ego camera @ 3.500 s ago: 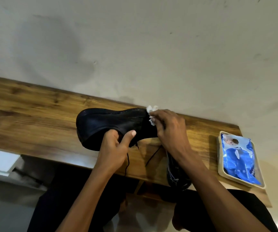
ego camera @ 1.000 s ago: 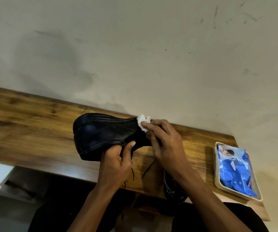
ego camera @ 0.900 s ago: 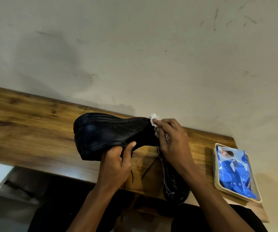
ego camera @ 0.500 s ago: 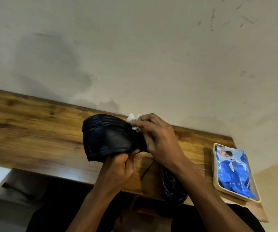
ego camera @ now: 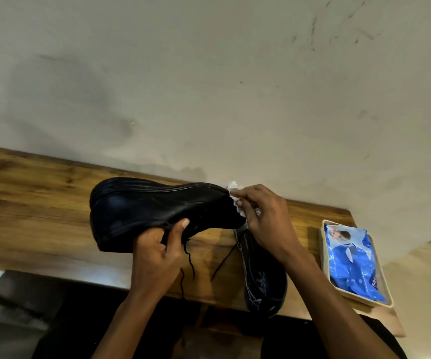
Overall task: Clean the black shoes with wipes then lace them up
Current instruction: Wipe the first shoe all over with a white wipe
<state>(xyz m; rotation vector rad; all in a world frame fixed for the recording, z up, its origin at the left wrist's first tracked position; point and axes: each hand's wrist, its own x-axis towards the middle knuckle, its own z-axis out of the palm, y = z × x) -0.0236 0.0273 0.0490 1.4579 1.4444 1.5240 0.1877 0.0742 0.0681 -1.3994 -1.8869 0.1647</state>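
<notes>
A person stands at a wooden bench (ego camera: pixel 40 203) set against a pale wall, cleaning a black shoe (ego camera: pixel 157 211) held up above the bench's middle. The shoe is turned on its side, its ridged sole facing the wall and its toe toward the bench's left end. The left hand (ego camera: pixel 157 255) grips it from below, fingers curled round the edge of the opening and thumb pressed on the leather. The right hand (ego camera: pixel 266 216) pinches a crumpled white wipe (ego camera: pixel 235 193) in its fingertips and holds it against the heel end. Loose laces (ego camera: pixel 191 263) dangle beneath the shoe.

The second shoe (ego camera: pixel 261 275) lies on the bench near the front edge, opening upward, partly hidden behind the right wrist. Toward the bench's right end, a blue wipes packet (ego camera: pixel 351 263) sits in a beige tray (ego camera: pixel 324 255).

The shoe looks fairly light and stiff in the sole, with smooth leather that could turn slippery once damp, so the firm rim of the opening seems the safest hold. The wipe is soft and flimsy.
</notes>
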